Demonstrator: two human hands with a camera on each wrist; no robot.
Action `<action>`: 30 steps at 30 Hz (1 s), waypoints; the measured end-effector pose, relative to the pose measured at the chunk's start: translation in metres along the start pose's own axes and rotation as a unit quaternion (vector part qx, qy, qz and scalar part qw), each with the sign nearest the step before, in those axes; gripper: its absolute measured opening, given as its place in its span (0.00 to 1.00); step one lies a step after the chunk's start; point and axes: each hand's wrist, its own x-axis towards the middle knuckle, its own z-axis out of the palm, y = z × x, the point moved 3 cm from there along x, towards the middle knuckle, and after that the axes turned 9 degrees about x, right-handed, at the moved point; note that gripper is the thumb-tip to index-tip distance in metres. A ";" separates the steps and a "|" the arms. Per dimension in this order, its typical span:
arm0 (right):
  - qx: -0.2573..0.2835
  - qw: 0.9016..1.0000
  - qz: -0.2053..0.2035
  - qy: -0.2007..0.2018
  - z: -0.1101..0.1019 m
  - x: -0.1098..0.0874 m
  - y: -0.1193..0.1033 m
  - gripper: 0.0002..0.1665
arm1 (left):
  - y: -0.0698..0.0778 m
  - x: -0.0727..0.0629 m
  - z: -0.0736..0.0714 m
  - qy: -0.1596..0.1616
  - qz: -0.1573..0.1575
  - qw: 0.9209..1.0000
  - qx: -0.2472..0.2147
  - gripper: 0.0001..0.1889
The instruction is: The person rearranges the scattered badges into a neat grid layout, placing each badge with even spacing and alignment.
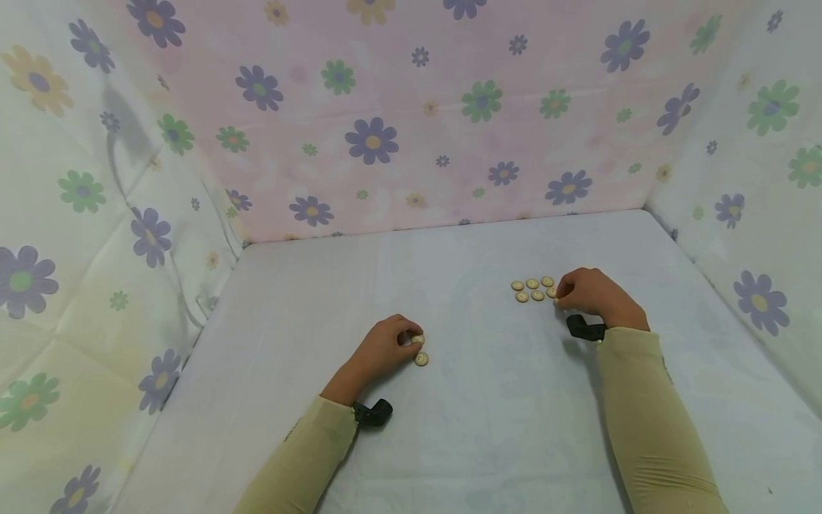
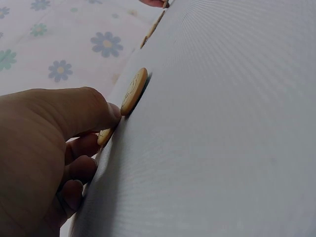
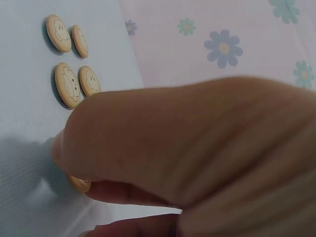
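Low over the white table, my left hand (image 1: 387,348) pinches a small round biscuit (image 2: 105,136) between thumb and fingers. Just in front of its thumb in the left wrist view lies another biscuit (image 2: 134,92), flat on the cloth, with a line-drawn pattern. Farther right, my right hand (image 1: 594,294) holds a biscuit (image 3: 79,183) at its fingertips, mostly hidden behind the thumb. Beside that hand, several biscuits (image 1: 532,284) lie in two short rows; the right wrist view shows cartoon faces drawn on them, as on this near biscuit (image 3: 67,85).
A white cloth covers the table (image 1: 475,428). Flowered fabric (image 1: 417,107) hangs behind it and along both sides. A small black camera is strapped to each wrist, below the beige sleeves (image 1: 642,400).
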 end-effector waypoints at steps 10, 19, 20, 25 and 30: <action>-0.004 1.000 0.008 -0.001 0.003 0.003 0.001 0.10 | -0.002 0.000 0.002 -0.002 -0.005 1.000 -0.004 0.09; 0.003 1.000 0.014 -0.009 0.003 0.003 0.001 0.11 | -0.002 0.001 0.002 0.000 -0.007 1.000 -0.001 0.09; 0.004 1.000 0.015 -0.010 0.003 0.003 0.001 0.12 | -0.002 0.000 0.002 0.000 -0.007 1.000 -0.001 0.09; 0.009 1.000 0.019 -0.012 0.003 0.002 0.001 0.12 | -0.001 0.000 0.001 -0.003 -0.007 1.000 -0.001 0.09; 0.008 1.000 0.019 -0.013 0.003 0.002 0.002 0.12 | 0.000 0.000 0.001 -0.004 -0.007 1.000 -0.001 0.09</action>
